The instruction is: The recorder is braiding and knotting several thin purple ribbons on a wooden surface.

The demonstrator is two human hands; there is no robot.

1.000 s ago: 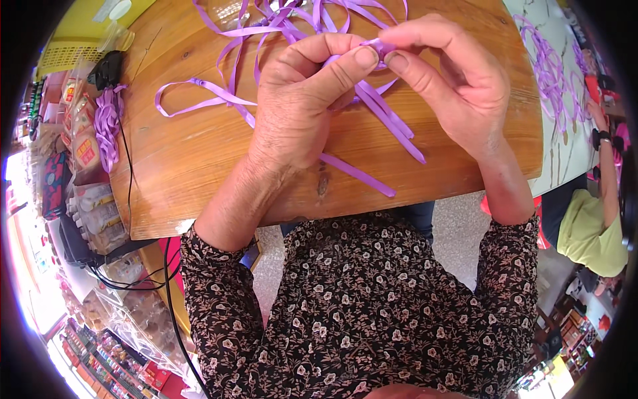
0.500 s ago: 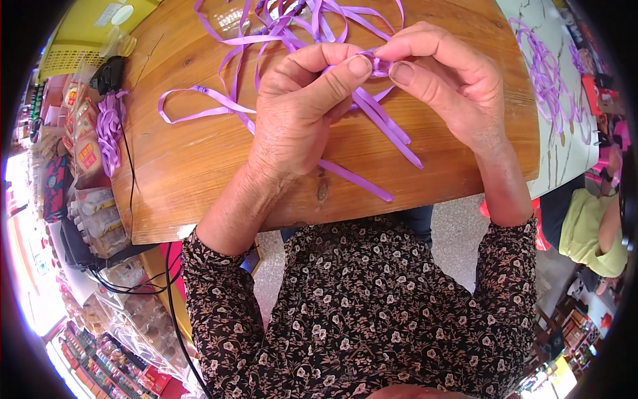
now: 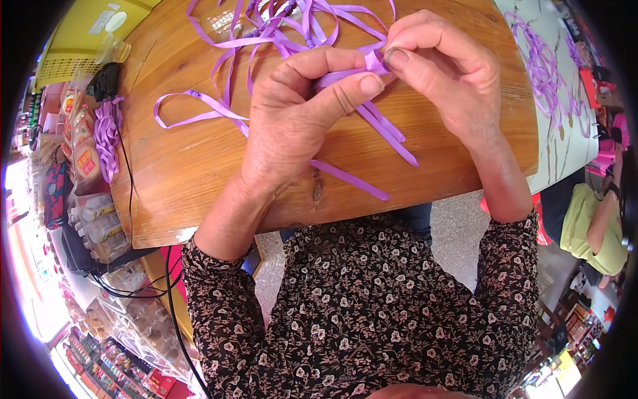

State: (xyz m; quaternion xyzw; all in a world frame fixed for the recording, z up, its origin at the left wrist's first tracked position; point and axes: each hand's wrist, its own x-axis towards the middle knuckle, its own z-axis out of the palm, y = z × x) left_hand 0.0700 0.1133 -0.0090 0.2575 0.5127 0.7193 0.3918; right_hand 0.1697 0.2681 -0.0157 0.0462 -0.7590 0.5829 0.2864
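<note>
Your left hand: thumb and forefinger pinching a folded purple ribbon over the wooden counter. Your right hand: thumb and fingertips gripping the same fold. Beyond your hands: tangled lilac ribbons. Beside the counter's left edge: one lilac hank.

free: wooden tabletop, near left | blocking: ribbon tangle, far side

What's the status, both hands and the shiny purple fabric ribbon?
Left hand, right hand: both pinching. Shiny purple fabric ribbon: folded between them. Tangled purple ribbons beyond, on brown wooden table; nothing visibly blocking.
</note>
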